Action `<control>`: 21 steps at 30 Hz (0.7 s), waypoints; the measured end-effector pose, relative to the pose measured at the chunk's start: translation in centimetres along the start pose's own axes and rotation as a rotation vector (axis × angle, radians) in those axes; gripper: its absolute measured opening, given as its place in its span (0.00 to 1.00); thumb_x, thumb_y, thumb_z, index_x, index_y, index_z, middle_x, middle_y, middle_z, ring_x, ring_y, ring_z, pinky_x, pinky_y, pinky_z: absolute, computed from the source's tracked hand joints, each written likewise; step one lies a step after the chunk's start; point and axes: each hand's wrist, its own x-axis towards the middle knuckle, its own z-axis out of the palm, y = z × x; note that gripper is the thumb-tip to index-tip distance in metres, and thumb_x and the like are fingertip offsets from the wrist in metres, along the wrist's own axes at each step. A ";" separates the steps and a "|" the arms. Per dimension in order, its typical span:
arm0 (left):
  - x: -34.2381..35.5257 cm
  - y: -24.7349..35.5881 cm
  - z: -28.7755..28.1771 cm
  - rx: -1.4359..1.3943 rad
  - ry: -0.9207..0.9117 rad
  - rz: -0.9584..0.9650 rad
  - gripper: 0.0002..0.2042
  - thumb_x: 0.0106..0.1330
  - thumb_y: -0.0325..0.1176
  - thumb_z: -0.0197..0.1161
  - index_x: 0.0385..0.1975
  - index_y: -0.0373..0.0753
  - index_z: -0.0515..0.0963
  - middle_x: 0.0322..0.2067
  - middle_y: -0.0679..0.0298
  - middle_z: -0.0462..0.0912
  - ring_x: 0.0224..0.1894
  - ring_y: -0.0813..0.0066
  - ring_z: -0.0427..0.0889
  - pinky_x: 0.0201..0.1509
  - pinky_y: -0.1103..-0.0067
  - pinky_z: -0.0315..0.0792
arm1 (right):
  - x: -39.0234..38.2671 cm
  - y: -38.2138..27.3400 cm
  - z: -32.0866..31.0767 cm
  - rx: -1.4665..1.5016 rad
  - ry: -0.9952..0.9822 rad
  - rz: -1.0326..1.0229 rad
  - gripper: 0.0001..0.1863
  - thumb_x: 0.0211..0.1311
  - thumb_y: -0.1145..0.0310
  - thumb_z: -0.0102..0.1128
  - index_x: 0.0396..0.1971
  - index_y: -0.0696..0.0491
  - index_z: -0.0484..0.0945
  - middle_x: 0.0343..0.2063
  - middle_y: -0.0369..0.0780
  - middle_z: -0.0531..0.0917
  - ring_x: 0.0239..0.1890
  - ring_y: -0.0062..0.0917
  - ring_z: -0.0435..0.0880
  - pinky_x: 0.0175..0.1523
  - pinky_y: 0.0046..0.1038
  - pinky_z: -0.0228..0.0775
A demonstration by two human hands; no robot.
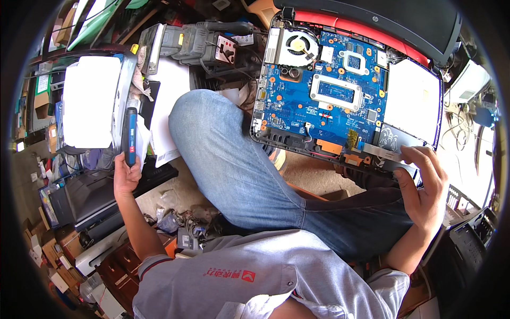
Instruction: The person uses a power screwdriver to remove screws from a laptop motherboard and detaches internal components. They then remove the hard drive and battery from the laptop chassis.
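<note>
My left hand is out to the left, closed round the lower end of a slim blue and black pen-shaped tool that points up. An opened laptop base lies tilted beyond my knees at the right, its blue circuit board and round fan exposed. At its near right corner my right hand has curled fingers, with the index fingertip at the end of a pale flat ribbon cable. A dark panel with a drawn animal head lies beside the cable. The thumb sits lower, near the base's edge.
A black monitor or laptop screen stands behind the base. At left are a white sheet-like panel, papers and a grey power-tool-like device. Tangled parts lie on the floor, with boxes at lower left.
</note>
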 end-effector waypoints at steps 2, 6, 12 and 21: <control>0.5 -1.7 0.9 0.032 0.056 -0.010 0.24 0.73 0.58 0.50 0.36 0.39 0.75 0.16 0.74 0.67 0.10 0.86 0.53 0.14 0.86 0.49 | 0.3 0.0 -0.3 -0.026 -0.006 -0.022 0.18 0.52 0.77 0.70 0.46 0.60 0.81 0.36 0.47 0.83 0.37 0.43 0.82 0.44 0.36 0.74; 0.4 -0.7 1.5 0.066 0.168 -0.073 0.27 0.72 0.61 0.49 0.36 0.38 0.74 0.16 0.74 0.66 0.10 0.86 0.53 0.14 0.86 0.49 | 0.1 -0.3 0.2 0.039 0.001 0.028 0.18 0.52 0.80 0.67 0.45 0.61 0.81 0.36 0.47 0.83 0.37 0.42 0.82 0.44 0.35 0.74; 0.2 -1.6 2.8 0.072 -0.007 0.010 0.27 0.73 0.58 0.53 0.35 0.32 0.75 0.16 0.72 0.67 0.12 0.88 0.58 0.15 0.88 0.50 | -0.8 0.4 0.3 -0.008 0.011 0.038 0.17 0.56 0.80 0.63 0.48 0.63 0.79 0.37 0.48 0.82 0.39 0.38 0.82 0.47 0.34 0.74; -0.4 -2.2 3.1 -0.043 0.150 0.039 0.21 0.74 0.47 0.51 0.39 0.30 0.73 0.20 0.64 0.70 0.16 0.80 0.64 0.20 0.83 0.58 | -1.0 0.5 0.2 0.045 0.074 0.028 0.15 0.56 0.76 0.67 0.43 0.63 0.80 0.33 0.46 0.82 0.35 0.37 0.82 0.43 0.33 0.74</control>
